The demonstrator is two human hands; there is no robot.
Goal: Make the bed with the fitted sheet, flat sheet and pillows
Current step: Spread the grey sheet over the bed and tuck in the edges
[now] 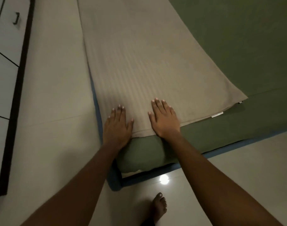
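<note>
While you press your left hand (117,125) & right hand (165,121) flat, fingers spread, on the near end of the folded flat sheet (139,62), the green fitted sheet (237,38) looks already on. Left to do: unfold the flat sheet, add pillows (0 in view).

Left hand (117,126) and right hand (164,119): palms down, fingers straight, side by side; both forearms extended toward far side.
</note>
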